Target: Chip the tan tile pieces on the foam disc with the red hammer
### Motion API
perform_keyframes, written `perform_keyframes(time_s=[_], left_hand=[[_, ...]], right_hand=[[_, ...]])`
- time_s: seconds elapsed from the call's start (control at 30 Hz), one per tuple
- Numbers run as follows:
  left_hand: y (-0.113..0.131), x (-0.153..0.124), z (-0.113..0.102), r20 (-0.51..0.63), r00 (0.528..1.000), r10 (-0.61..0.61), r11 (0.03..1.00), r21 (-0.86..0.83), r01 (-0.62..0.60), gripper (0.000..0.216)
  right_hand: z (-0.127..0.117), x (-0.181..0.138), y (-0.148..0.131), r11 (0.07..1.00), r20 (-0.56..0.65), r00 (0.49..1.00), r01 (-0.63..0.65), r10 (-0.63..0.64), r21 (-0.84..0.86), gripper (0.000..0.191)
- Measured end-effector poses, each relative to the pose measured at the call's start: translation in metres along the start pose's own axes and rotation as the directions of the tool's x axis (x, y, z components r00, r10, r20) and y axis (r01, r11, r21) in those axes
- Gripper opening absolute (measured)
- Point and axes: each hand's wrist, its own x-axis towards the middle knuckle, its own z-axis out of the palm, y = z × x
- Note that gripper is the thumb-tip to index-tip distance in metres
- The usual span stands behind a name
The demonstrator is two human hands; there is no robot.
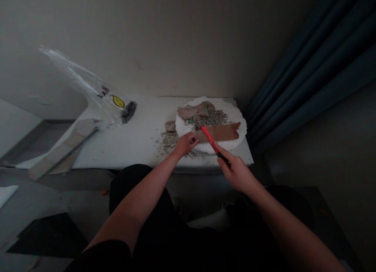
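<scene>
White table (132,143), right end: round white foam disc (232,145) heaped with grey rubble (217,116). Right hand (239,174) clasped round red-handled tool (209,138), its head on the rubble; left hand (185,143), fingers pinched narrow at disc's near rim, contents indiscernible.

Both bare forearms reach toward 12 o'clock. The left hand (185,143) pinches with curled fingers; the right hand (237,172), at its 4 o'clock, is fisted.
</scene>
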Motion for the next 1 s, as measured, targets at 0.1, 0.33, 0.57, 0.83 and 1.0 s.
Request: perform_keyframes(time_s=[0.1, 0.33, 0.57, 0.83, 1.0], left_hand=[[0.0, -0.001, 0.001, -0.008, 1.0, -0.027, 1.0, 0.01, 0.027, 0.015], [-0.002, 0.0, 0.002, -0.001, 1.0, 0.014, 0.999, -0.034, -0.014, 0.015], [-0.008, 0.002, -0.003, 0.05, 0.998, -0.042, 0.993, -0.107, 0.047, 0.018], [-0.013, 0.002, -0.008, 0.095, 0.989, -0.111, 0.976, -0.175, 0.126, 0.039], [-0.014, 0.002, -0.01, 0.121, 0.989, -0.085, 0.98, -0.168, 0.105, 0.038]], right_hand=[[0.002, 0.0, 0.002, 1.0, 0.027, 1.0, 0.016, -0.016, 0.0, 0.058], [0.001, -0.001, 0.004, 1.0, -0.008, 1.0, -0.021, 0.021, -0.015, 0.059], [0.005, -0.002, 0.005, 1.0, 0.027, 1.0, -0.004, 0.005, -0.018, 0.058], [0.01, -0.001, 0.01, 0.999, 0.07, 0.997, -0.037, 0.038, -0.021, 0.059], [0.01, 0.001, 0.011, 1.0, 0.038, 0.999, -0.004, 0.004, 0.003, 0.061]])
